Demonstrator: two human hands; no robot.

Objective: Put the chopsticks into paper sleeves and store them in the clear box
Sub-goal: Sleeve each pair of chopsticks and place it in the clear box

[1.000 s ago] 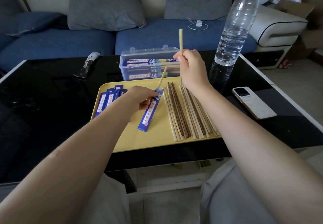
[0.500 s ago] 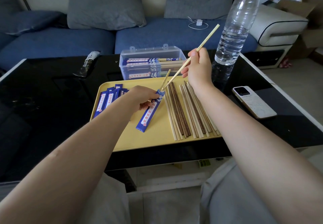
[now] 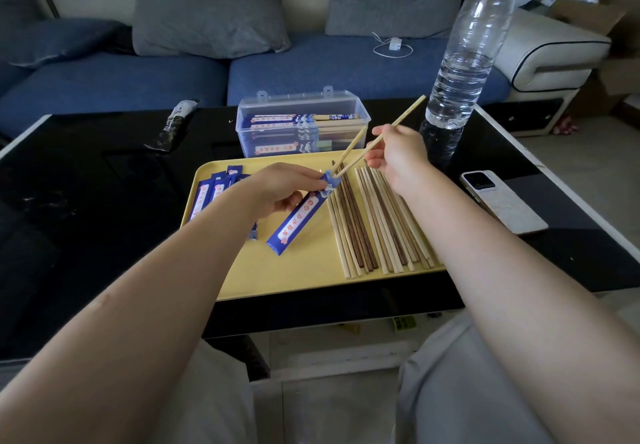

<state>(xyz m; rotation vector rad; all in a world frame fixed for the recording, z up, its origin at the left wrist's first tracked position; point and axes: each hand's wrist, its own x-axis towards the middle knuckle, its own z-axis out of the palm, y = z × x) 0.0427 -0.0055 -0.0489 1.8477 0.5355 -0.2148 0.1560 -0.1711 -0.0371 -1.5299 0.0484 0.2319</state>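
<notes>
On the yellow tray (image 3: 242, 281), a stack of blue paper sleeves (image 3: 215, 191) lies at about nine o'clock. The left hand (image 3: 282, 185) pinches the mouth of one blue sleeve (image 3: 298, 224), with one pale chopstick (image 3: 353, 146) already sticking out of it. The right hand (image 3: 398, 156), fingers curled, pinches a second chopstick (image 3: 403, 119), its tip at the sleeve's opening. Loose chopsticks (image 3: 374, 222) lie in a row at three o'clock. The clear box (image 3: 301, 125) stands at twelve o'clock on the black counter (image 3: 86, 184), holding sleeved pairs.
</notes>
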